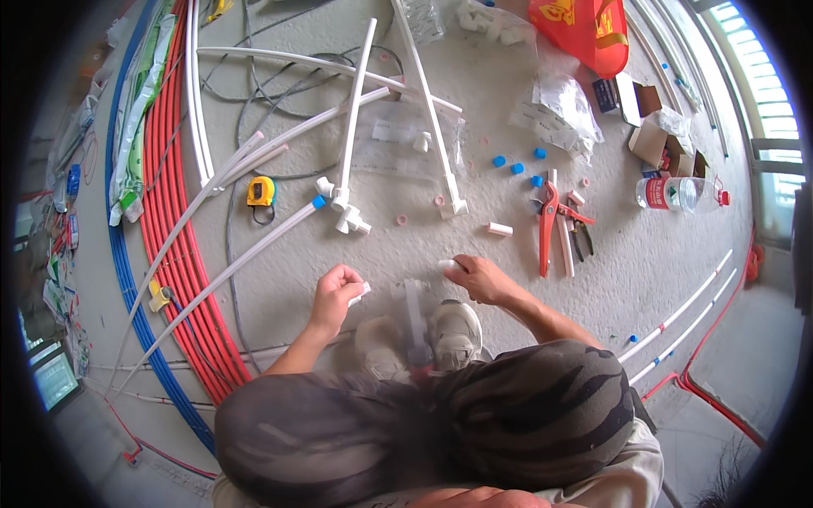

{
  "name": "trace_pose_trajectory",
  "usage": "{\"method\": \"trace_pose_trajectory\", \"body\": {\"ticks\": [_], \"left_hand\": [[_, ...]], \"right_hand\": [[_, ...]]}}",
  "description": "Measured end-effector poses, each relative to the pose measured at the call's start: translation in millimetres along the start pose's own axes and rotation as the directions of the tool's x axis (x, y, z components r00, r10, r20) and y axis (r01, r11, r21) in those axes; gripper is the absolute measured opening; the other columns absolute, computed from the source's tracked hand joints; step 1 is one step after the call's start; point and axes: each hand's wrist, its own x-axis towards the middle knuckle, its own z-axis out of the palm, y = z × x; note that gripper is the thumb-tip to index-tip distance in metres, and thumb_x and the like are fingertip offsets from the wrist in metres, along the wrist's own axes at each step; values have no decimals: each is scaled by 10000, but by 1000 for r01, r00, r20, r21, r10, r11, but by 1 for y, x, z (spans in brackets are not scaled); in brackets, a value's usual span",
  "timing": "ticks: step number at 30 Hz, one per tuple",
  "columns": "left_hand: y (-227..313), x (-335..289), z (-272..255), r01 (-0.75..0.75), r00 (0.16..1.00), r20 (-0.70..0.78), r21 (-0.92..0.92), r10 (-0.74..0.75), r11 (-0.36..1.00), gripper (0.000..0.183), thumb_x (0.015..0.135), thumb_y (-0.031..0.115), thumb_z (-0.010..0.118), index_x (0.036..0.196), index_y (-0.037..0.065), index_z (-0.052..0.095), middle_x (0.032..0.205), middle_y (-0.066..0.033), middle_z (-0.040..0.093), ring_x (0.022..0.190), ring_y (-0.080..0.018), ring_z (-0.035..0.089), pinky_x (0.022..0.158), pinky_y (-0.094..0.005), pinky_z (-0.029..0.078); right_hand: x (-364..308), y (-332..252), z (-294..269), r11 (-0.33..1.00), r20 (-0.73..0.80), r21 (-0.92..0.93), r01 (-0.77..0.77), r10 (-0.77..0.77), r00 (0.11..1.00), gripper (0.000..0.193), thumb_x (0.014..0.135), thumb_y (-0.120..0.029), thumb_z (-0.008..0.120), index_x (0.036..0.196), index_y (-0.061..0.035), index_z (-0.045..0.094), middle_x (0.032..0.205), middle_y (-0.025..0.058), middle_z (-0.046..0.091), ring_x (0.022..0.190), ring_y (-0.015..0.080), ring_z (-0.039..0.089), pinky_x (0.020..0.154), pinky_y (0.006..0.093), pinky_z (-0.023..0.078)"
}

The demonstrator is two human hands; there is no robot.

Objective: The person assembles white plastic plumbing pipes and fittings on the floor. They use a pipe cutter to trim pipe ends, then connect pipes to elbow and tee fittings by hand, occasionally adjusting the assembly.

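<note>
Two straight white plastic pipes (356, 110) seem already joined to chunky white fittings (340, 200); left hand's (334, 298) closed fingers pinch one small white piece (362, 294), right hand's (479, 278) another white piece (448, 266), both ahead of shoes (456, 328), unjoined.

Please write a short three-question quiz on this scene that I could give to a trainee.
1. True or false: the yellow tape measure lies to the left of the red cutter.
2. Multiple choice: what colour are the small caps scattered near the far end of the cutter?
A) red
B) blue
C) grey
3. Fill in the missing word: the left grip holds a small piece and the right grip holds a second piece; both pieces are ____.

Key:
1. True
2. B, blue
3. white
</note>
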Motion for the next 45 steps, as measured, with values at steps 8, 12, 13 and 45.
{"method": "trace_pose_trajectory", "body": {"ticks": [8, 12, 13, 45], "left_hand": [[1, 5, -5, -105, 994, -7, 139, 107, 985, 220, 784, -7, 740, 918, 65, 582, 865, 7, 599, 794, -87, 567, 704, -263, 462], [-8, 14, -13, -138, 987, -49, 249, 155, 959, 300, 704, -12, 751, 923, 68, 562, 869, -15, 593, 804, -102, 568, 689, -280, 456], [-9, 15, -13, -132, 986, -63, 237, 151, 962, 294, 700, -14, 748, 917, 66, 567, 860, -15, 594, 793, -102, 566, 683, -281, 454], [-19, 25, -15, -443, 867, 125, 636, 482, 631, 186, 877, 23, 765, 1058, 0, 728, 1055, -127, 653, 945, -290, 655, 838, -397, 535]], "right_hand": [[12, 9, 6, 999, -40, -33, 43, -45, 998, 415, 1033, -394, 619, 1131, 6, 679, 1031, 250, 704, 982, 416, 674, 863, 492, 498], [12, 0, 1, 994, -31, -63, 84, -86, 996, 391, 1026, -365, 626, 1151, 1, 679, 1063, 247, 708, 1021, 424, 677, 883, 500, 502], [13, 0, 2, 991, -41, -82, 104, -108, 993, 391, 1026, -364, 628, 1157, 1, 679, 1065, 248, 708, 1027, 427, 677, 884, 502, 504], [21, 38, 28, 877, -466, -398, 270, -447, 764, 387, 910, -114, 711, 1278, -34, 622, 1180, 201, 605, 1138, 411, 581, 978, 506, 488]]}}
